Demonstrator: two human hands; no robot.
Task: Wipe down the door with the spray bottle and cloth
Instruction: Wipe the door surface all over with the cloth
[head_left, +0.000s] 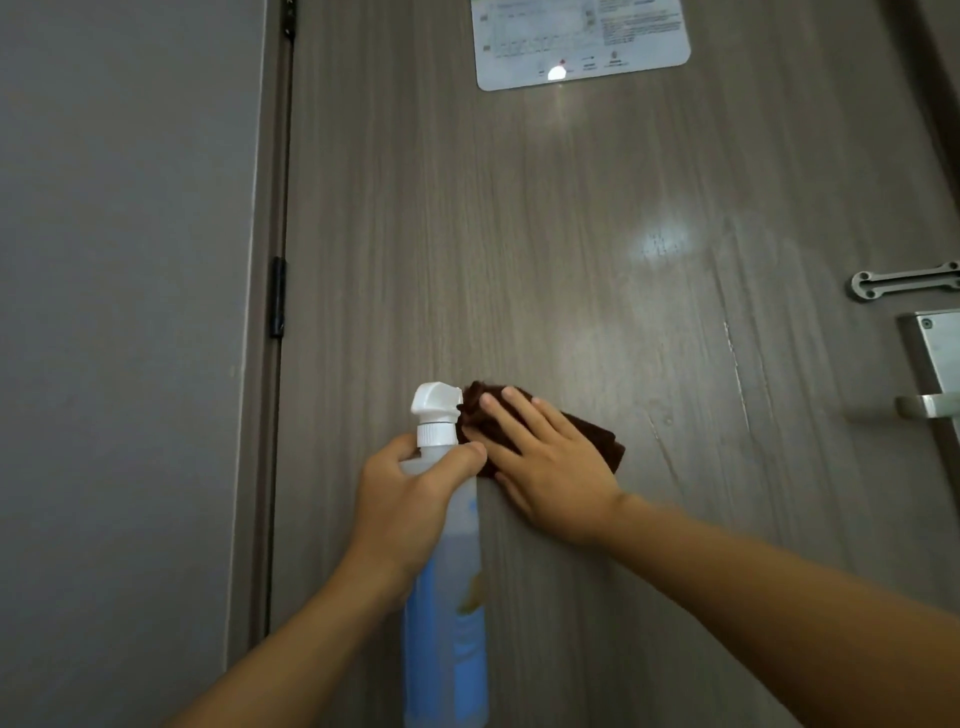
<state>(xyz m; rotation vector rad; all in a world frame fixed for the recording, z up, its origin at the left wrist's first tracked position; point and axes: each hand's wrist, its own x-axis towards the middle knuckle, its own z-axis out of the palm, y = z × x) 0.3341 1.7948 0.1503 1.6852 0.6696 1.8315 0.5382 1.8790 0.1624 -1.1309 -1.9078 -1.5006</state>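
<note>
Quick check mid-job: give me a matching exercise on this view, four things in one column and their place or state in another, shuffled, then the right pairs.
Things:
1. spray bottle
2. brown cloth
3. white notice card
4. lever handle

Places or states:
A. fixed high on the door
B. pressed flat against the door under the right hand
C. at the door's right edge, below a metal plate
D. gripped at the neck by the left hand

Pairs: 1-D, 2-B, 3-A, 4-C

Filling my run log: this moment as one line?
phase: wiping | left hand: grips bottle | right hand: presses cloth flat on door
</note>
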